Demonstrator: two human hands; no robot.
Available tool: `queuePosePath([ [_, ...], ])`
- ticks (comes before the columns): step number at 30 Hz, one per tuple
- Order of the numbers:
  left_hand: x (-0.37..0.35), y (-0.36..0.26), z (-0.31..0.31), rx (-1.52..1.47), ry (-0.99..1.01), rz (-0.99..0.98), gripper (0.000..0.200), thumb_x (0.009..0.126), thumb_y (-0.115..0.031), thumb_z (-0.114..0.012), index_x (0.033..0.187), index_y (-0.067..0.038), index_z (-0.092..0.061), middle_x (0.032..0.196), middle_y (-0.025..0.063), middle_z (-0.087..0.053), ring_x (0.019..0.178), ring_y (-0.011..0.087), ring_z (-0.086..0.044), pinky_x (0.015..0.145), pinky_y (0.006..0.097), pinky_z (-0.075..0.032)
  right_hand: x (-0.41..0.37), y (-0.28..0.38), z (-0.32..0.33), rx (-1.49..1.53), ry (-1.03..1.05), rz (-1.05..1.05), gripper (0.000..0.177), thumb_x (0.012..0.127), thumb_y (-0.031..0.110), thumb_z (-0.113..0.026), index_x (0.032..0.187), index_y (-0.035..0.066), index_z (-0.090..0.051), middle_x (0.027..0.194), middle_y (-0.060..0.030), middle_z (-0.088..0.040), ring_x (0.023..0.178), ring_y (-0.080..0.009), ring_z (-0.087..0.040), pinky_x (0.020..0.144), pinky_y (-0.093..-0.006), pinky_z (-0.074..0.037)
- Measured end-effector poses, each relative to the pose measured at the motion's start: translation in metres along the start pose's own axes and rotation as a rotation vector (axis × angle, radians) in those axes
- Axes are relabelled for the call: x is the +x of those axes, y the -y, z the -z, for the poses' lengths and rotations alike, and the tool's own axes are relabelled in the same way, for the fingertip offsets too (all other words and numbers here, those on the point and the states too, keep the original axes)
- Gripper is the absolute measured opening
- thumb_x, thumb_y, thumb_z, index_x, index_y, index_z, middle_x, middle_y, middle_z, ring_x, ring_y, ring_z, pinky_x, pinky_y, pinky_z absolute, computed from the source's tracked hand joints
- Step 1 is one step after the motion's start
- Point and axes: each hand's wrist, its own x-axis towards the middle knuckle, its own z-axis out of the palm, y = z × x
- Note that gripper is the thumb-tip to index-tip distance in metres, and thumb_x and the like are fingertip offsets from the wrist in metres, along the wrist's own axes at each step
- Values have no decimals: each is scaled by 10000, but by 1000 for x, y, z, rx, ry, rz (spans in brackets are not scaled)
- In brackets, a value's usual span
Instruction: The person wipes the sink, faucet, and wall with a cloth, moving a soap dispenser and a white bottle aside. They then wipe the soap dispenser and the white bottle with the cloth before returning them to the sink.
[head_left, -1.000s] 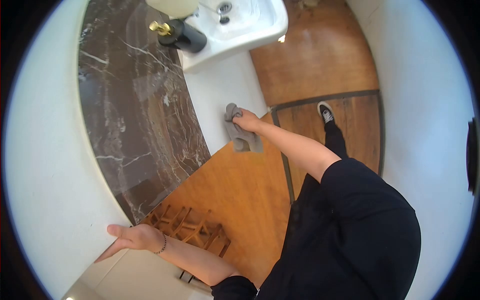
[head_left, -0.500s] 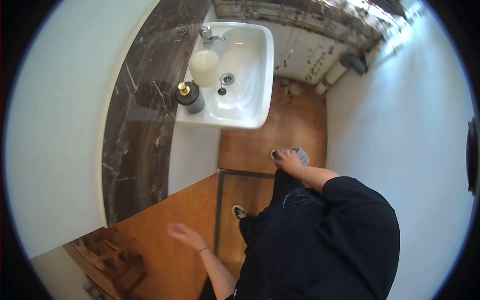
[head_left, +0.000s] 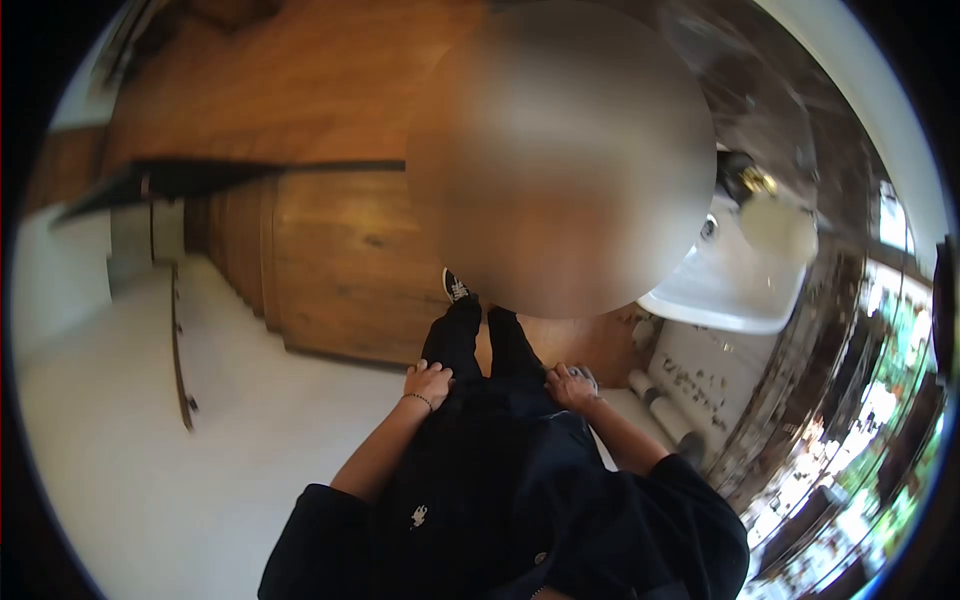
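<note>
My left hand (head_left: 430, 383) is at the side of my black trousers (head_left: 454, 340), its fingers curled and pressed on the fabric. On the other side, my right hand (head_left: 573, 388) is closed around a grey cloth (head_left: 589, 378), which shows only in part beside its fingers, close to my right leg. One black-and-white shoe (head_left: 456, 287) shows beyond my left leg.
A large round blur hides the upper middle. The white sink (head_left: 740, 285), with a black soap bottle (head_left: 740, 177) and a pale candle (head_left: 782, 232), stands right. Wooden steps (head_left: 235, 250) and a wall rail (head_left: 178, 345) lie left; a pipe (head_left: 660, 405) runs low at right.
The view has turned, moving the sink to the right and bringing steps into sight. My left hand has come from the air to my trousers; my right hand still has the grey cloth.
</note>
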Motion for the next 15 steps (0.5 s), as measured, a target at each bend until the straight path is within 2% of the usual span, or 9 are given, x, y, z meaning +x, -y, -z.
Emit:
queuePosePath([
  [2,-22,2,-13,-128,76,-24,262,914,-303,-465,1001,-110,-619,1103,110,-584,1047,360,-539,880,473,-448,3,-18,-10,1,89,-8,357,944,366,-458,1175,98,-509,1135,-172,-500,1017,-405,-585,829,-508,-480],
  [5,-53,-13,-13,-277,263,-127,266,926,-261,-448,1012,-67,-608,1136,138,-585,1082,350,-546,889,488,-444,-30,-5,24,-128,121,80,356,936,367,-486,1132,74,-536,1141,-182,-504,1012,-388,-592,861,-485,-476],
  [7,-55,-13,-25,-363,221,-129,246,927,-255,-452,995,-78,-609,1048,147,-611,1025,340,-578,869,488,-451,-33,-8,33,-64,152,47,357,910,371,-542,1109,74,-553,1136,-186,-521,1008,-384,-596,867,-474,-476],
  [9,-13,-5,-37,-370,219,-127,242,922,-263,-462,992,-88,-614,1049,135,-618,998,334,-589,862,490,-446,-11,-35,33,8,186,18,363,885,374,-599,1086,73,-569,1130,-190,-539,1003,-379,-599,873,-462,-477],
  [10,17,4,-33,-355,211,-104,239,917,-272,-472,989,-98,-620,1049,122,-626,970,327,-600,855,492,-442,16,-55,35,72,1,-70,389,843,375,-660,1070,70,-579,1118,-190,-566,1010,-378,-600,869,-449,-481],
  [11,49,19,-27,-426,74,-34,213,905,-269,-494,963,-104,-615,1026,118,-630,945,325,-603,833,486,-443,44,-76,34,139,-183,-157,421,800,376,-721,1055,67,-590,1106,-191,-593,1016,-376,-602,865,-437,-485],
  [12,87,36,-15,-500,-57,36,189,892,-267,-517,936,-109,-610,1002,113,-634,919,322,-606,811,481,-445,83,-96,41,202,-355,-317,427,774,329,-761,1051,51,-592,1027,-165,-635,1017,-320,-605,893,-386,-467],
  [13,132,57,-19,-438,-254,130,166,874,-266,-549,913,-113,-602,990,119,-634,916,319,-604,773,468,-448,124,-106,58,248,-584,-310,409,783,306,-754,1047,41,-589,1019,-153,-633,997,-299,-604,893,-378,-462],
  [15,209,113,-11,-522,-462,249,216,899,-293,-536,975,-101,-601,1031,142,-611,964,337,-578,802,472,-457,214,-115,104,353,-1027,-200,374,791,232,-747,1052,21,-581,1013,-121,-622,985,-247,-581,919,-357,-431],
])
